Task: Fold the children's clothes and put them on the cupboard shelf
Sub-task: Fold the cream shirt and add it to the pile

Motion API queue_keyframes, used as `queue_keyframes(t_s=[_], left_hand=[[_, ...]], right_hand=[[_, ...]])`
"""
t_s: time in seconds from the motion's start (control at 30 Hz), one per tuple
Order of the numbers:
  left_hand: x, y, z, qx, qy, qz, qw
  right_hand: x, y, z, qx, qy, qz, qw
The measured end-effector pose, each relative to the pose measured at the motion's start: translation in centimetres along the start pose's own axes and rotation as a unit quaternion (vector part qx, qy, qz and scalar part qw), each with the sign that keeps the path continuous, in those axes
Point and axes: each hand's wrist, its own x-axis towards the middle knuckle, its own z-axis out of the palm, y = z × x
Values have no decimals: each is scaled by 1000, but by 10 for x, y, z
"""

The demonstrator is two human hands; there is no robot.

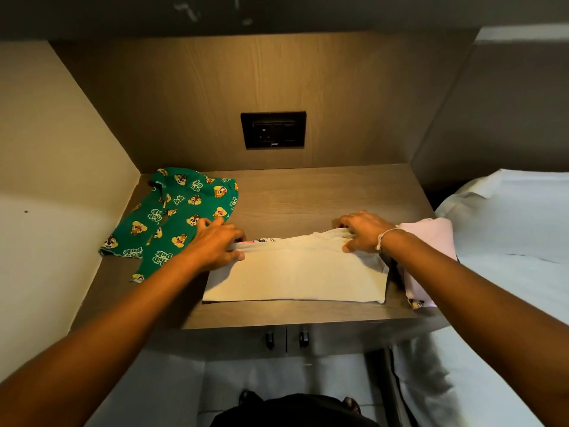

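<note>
Head view: both hands' fingers (pixel 205 224) pinch cream shirt (pixel 295 272) top edge.

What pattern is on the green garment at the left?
Cartoon chipmunk faces with white lettering on the green garment, clearest in the head view.

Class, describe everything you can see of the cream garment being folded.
The cream garment looks like soft, plain cotton, folded into a flat wide band on the wooden shelf. A bit of coloured print peeks out at its far edge. The left hand and right hand pinch its far corners. Its right end touches a pink garment.
</note>
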Motion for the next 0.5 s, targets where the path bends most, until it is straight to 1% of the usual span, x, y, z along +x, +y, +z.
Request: queue_keyframes(t_s=[0.1, 0.17, 0.2, 0.23, 0.3, 0.33, 0.37, 0.4, 0.5], left_hand=[[0, 2, -3, -5, 19, -1, 1000], [-3, 2, -1, -31, 67, -2, 997], [-6, 1, -1, -41, 99, 2, 994], [-10, -1, 0, -46, 136, 12, 990], [-20, -6, 3, -41, 196, 44, 979], [-26, -6, 5, -31, 211, 56, 975], [-32, -5, 9, -16, 216, 63, 974], [-37, -3, 14, 4, 207, 65, 976], [-52, 6, 28, 51, 138, 34, 988]], right_hand=[[-4, -3, -2, 34, -14, 5, 999], [-11, -3, -1, 60, 0, 6, 998], [-16, -2, 1, 62, 22, 3, 998], [-21, -2, 5, 50, 60, -6, 997], [-33, -1, 17, 17, 165, -30, 986], [-40, -3, 24, 14, 203, -39, 978], [-48, -5, 33, 14, 217, -42, 975], [-54, -8, 41, 6, 215, -41, 976], [-67, -12, 60, -49, 164, -30, 985]])
